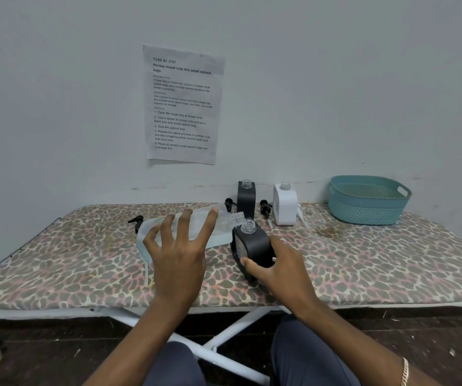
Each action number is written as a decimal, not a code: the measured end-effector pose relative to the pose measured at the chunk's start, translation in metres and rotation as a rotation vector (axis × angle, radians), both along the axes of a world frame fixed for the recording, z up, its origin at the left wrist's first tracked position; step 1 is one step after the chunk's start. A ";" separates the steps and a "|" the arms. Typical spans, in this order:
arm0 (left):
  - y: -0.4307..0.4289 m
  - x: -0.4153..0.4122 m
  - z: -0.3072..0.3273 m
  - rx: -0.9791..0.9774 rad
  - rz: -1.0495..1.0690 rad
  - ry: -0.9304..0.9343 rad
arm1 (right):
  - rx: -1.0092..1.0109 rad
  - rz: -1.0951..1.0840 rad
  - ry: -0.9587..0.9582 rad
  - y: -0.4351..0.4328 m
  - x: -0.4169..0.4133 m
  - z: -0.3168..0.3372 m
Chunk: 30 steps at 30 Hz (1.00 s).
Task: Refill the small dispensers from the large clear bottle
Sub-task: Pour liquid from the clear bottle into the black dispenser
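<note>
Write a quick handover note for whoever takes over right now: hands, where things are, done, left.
Left hand holds the large clear bottle tipped, mouth at the near black dispenser; right hand grips it.
Far black dispenser and white dispenser stand uncapped by the wall, pumps lying on the board.
Done: pumps off.
Left: finish filling, refit pumps. Fill levels unclear.

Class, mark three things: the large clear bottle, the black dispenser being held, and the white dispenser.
large clear bottle point(223, 224), head view, shoulder below its neck.
held black dispenser point(254, 243), head view, upper side.
white dispenser point(285, 207), head view, front face.
</note>
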<state>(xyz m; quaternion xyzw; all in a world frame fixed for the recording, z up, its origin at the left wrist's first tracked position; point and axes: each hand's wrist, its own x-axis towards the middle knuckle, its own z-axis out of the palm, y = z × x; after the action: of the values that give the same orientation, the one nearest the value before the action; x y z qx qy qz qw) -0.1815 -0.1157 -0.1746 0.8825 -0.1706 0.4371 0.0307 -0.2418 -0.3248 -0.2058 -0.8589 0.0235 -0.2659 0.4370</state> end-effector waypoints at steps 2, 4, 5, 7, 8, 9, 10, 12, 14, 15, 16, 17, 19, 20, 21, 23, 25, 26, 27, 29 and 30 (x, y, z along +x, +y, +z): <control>0.000 0.000 0.000 0.001 0.000 0.004 | 0.004 0.002 -0.001 0.000 0.000 -0.001; 0.000 -0.001 0.001 0.001 0.003 0.005 | 0.006 0.001 -0.003 0.000 0.000 -0.001; 0.000 -0.001 0.001 0.000 0.003 0.005 | 0.008 0.001 -0.006 0.000 0.000 -0.001; 0.000 0.000 0.001 -0.002 0.004 0.007 | 0.012 0.003 -0.014 0.000 0.000 -0.001; 0.000 0.000 0.001 -0.002 0.004 0.008 | 0.011 0.007 -0.017 0.000 0.000 0.000; 0.000 0.000 0.001 -0.001 0.006 0.008 | 0.010 0.012 -0.019 0.001 -0.001 0.001; 0.000 0.000 0.001 -0.001 0.007 0.008 | 0.007 0.015 -0.021 0.001 -0.001 0.001; 0.000 -0.001 0.001 0.002 0.010 0.007 | 0.002 0.019 -0.025 0.002 -0.001 0.003; 0.000 -0.001 0.001 0.002 0.011 0.009 | 0.004 0.021 -0.028 0.002 -0.001 0.003; 0.000 -0.002 0.002 0.002 0.011 0.008 | 0.004 0.020 -0.031 0.002 -0.002 0.003; -0.001 -0.002 0.002 0.002 0.011 0.008 | 0.005 0.019 -0.033 0.002 -0.002 0.003; -0.001 -0.002 0.002 0.002 0.011 0.008 | 0.007 0.020 -0.034 0.002 -0.002 0.003; -0.001 -0.002 0.003 0.003 0.013 0.010 | 0.009 0.023 -0.036 0.002 -0.003 0.003; -0.001 -0.003 0.003 0.004 0.014 0.012 | 0.009 0.023 -0.037 0.002 -0.003 0.003; -0.001 -0.003 0.003 0.004 0.014 0.014 | 0.008 0.024 -0.037 0.002 -0.003 0.004; -0.001 -0.003 0.003 0.005 0.014 0.014 | 0.007 0.025 -0.036 0.002 -0.003 0.004; -0.001 -0.003 0.003 0.007 0.013 0.012 | 0.004 0.023 -0.036 0.003 -0.003 0.004; -0.001 -0.003 0.003 0.007 0.012 0.012 | 0.002 0.021 -0.037 0.002 -0.003 0.004; -0.001 -0.002 0.003 0.007 0.011 0.012 | 0.001 0.020 -0.037 0.002 -0.003 0.004; 0.000 -0.002 0.002 0.008 0.013 0.011 | 0.003 0.017 -0.034 0.002 -0.002 0.003; 0.000 -0.002 0.002 0.009 0.013 0.011 | 0.009 0.017 -0.032 0.002 -0.002 0.003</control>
<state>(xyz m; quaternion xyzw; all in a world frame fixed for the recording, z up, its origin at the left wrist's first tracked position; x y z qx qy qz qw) -0.1831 -0.1157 -0.1730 0.8861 -0.1667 0.4319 0.0247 -0.2434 -0.3231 -0.2031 -0.8528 0.0104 -0.2759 0.4432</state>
